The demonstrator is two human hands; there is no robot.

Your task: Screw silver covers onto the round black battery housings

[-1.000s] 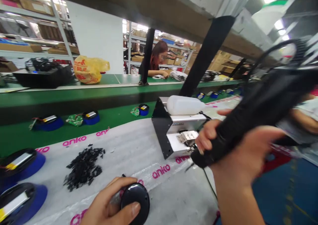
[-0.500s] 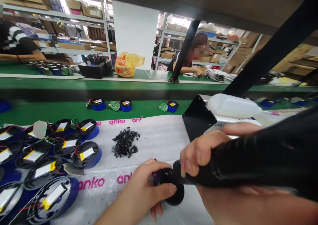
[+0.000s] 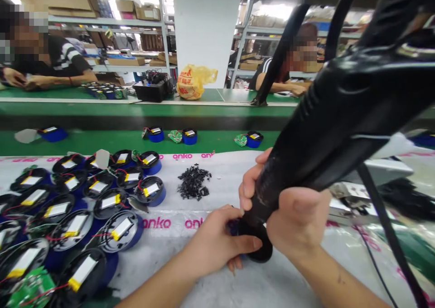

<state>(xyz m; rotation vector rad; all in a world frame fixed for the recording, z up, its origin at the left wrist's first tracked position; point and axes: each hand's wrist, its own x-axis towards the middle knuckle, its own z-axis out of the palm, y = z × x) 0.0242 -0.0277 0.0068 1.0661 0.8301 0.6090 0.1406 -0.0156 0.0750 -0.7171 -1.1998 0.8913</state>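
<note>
My left hand (image 3: pixel 222 240) is closed around a round dark housing (image 3: pixel 261 255), thumb on top and other fingers underneath. Only part of the housing shows. In my right hand (image 3: pixel 292 217) is a thick black handheld tool (image 3: pixel 316 117), slanting from upper right down to the housing. Its lower end meets or hovers just over the housing; the contact point is hidden. To the left stand many blue round housings (image 3: pixel 149 191) with black insides, silver-and-yellow batteries and red wires. A heap of small black pieces (image 3: pixel 193 182) lies beyond my left hand.
White printed foam sheeting (image 3: pixel 163 253) covers the bench. Behind it, a green conveyor surface (image 3: pixel 210 140) carries several blue housings. A black cable (image 3: pixel 387 226) hangs at right near a metal device (image 3: pixel 353 194). Two people sit across, near a yellow bag (image 3: pixel 193 82).
The black tool has swung from nearly level to steeply slanted, its rear end raised. My right hand turned with it. The view shifted, showing more housings on the left.
</note>
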